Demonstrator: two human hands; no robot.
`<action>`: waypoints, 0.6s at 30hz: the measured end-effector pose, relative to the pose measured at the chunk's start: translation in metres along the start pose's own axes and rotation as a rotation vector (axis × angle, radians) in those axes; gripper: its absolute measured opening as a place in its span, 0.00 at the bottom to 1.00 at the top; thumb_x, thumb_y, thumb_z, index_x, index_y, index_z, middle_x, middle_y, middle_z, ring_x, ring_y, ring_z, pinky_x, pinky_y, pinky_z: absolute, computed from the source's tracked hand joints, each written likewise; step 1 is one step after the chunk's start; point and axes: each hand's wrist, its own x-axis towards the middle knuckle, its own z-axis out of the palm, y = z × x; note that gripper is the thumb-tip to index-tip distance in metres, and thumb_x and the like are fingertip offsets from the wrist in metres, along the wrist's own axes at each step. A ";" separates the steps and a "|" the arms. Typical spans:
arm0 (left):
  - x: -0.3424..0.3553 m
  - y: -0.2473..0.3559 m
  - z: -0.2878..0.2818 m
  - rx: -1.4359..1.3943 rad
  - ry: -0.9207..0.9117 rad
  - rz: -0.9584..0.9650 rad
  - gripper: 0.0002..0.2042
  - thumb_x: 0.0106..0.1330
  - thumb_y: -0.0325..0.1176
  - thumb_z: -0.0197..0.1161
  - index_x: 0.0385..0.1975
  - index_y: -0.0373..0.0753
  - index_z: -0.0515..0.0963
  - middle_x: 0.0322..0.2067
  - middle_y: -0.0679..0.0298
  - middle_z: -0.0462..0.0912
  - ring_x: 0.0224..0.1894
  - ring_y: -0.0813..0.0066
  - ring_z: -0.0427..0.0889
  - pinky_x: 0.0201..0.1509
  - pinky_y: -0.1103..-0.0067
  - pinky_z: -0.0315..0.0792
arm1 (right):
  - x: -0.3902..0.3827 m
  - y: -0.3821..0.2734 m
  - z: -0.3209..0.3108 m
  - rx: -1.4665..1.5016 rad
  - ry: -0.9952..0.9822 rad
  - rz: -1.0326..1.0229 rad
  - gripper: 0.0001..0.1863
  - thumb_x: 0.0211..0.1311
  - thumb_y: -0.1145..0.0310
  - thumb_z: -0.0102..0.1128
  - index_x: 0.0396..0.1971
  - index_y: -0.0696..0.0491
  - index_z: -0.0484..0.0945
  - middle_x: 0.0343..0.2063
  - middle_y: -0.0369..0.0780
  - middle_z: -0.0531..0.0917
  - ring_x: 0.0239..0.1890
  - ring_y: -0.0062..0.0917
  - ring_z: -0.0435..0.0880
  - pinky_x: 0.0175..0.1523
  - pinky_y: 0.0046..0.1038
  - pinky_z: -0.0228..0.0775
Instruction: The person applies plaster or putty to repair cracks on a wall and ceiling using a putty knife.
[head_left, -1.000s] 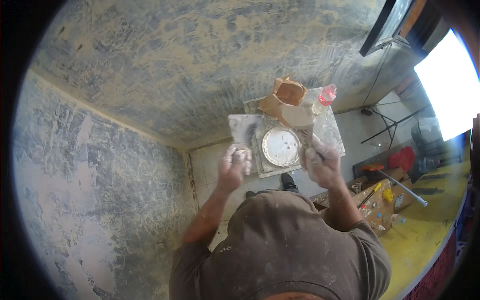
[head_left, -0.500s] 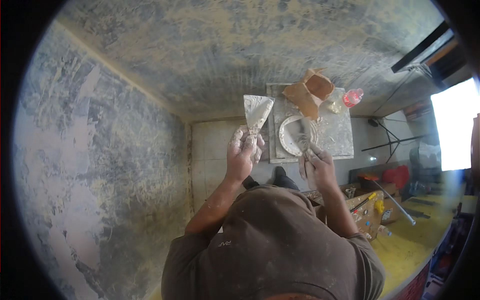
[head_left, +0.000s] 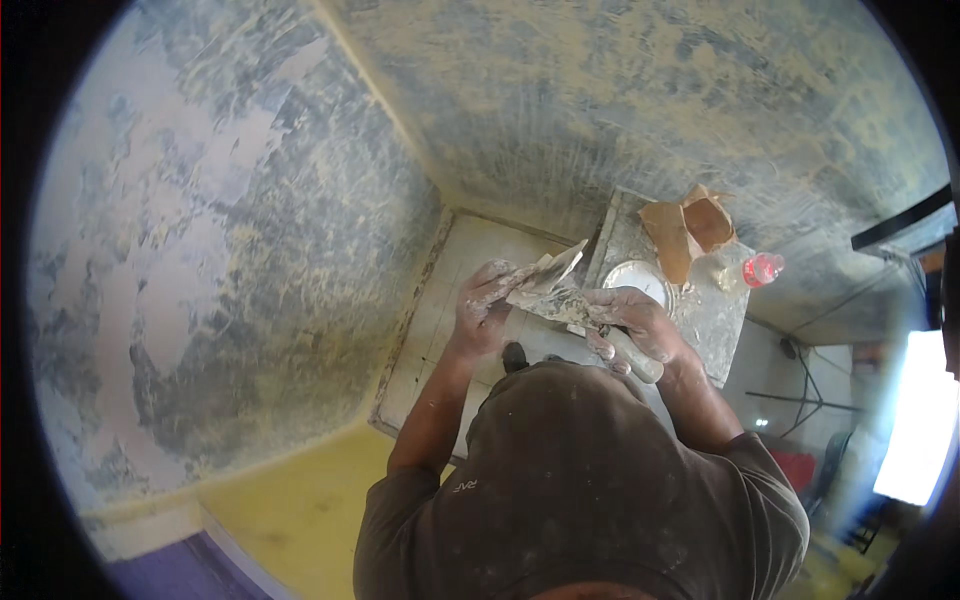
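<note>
In my left hand (head_left: 484,302) is a putty knife (head_left: 564,263), its pale blade pointing up and to the right. My right hand (head_left: 640,318) is closed around a second putty knife (head_left: 640,360), whose light handle sticks out below the fingers. Its putty-smeared blade lies close to the left knife's blade in front of my chest. Whether the two blades touch, I cannot tell. White putty coats the fingers of both hands. Just beyond my right hand, a round white tub (head_left: 650,278) rests on a putty-stained board (head_left: 715,335).
A torn brown paper bag (head_left: 685,235) and a clear bottle with a red label (head_left: 752,270) stand on the board. Left of me rises a wall (head_left: 250,250) with pale putty patches; another wall (head_left: 620,110) is ahead, meeting it at a corner.
My view has turned left toward the patched wall. The two putty knives, held apart before, are now together, the right one having left the tub and moved toward the left.
</note>
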 end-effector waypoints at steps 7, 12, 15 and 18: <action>-0.040 0.016 -0.053 0.391 -0.060 0.033 0.11 0.57 0.22 0.58 0.40 0.28 0.80 0.38 0.52 0.82 0.40 0.58 0.81 0.45 0.72 0.74 | 0.012 0.005 -0.022 0.085 -0.296 0.066 0.20 0.61 0.74 0.49 0.50 0.71 0.68 0.22 0.43 0.79 0.15 0.22 0.76 0.17 0.20 0.66; -0.071 0.064 -0.089 0.703 -0.052 0.008 0.10 0.51 0.20 0.60 0.33 0.34 0.81 0.39 0.53 0.82 0.40 0.52 0.81 0.44 0.69 0.74 | 0.017 0.002 -0.016 -0.034 -0.335 0.066 0.21 0.59 0.76 0.51 0.51 0.72 0.68 0.16 0.43 0.74 0.11 0.25 0.73 0.11 0.21 0.61; -0.117 0.060 -0.093 1.092 0.037 0.137 0.07 0.61 0.24 0.56 0.36 0.32 0.79 0.35 0.59 0.82 0.34 0.64 0.81 0.40 0.74 0.75 | 0.019 -0.014 0.005 -0.069 -0.338 -0.144 0.18 0.62 0.75 0.50 0.50 0.68 0.71 0.16 0.43 0.74 0.13 0.24 0.73 0.14 0.22 0.63; -0.130 0.063 -0.044 0.315 0.488 -0.584 0.10 0.71 0.31 0.47 0.46 0.35 0.71 0.30 0.64 0.77 0.24 0.79 0.75 0.27 0.83 0.71 | 0.043 -0.008 0.032 -0.271 -0.341 -0.448 0.16 0.65 0.73 0.49 0.51 0.62 0.73 0.17 0.39 0.74 0.16 0.24 0.72 0.19 0.23 0.63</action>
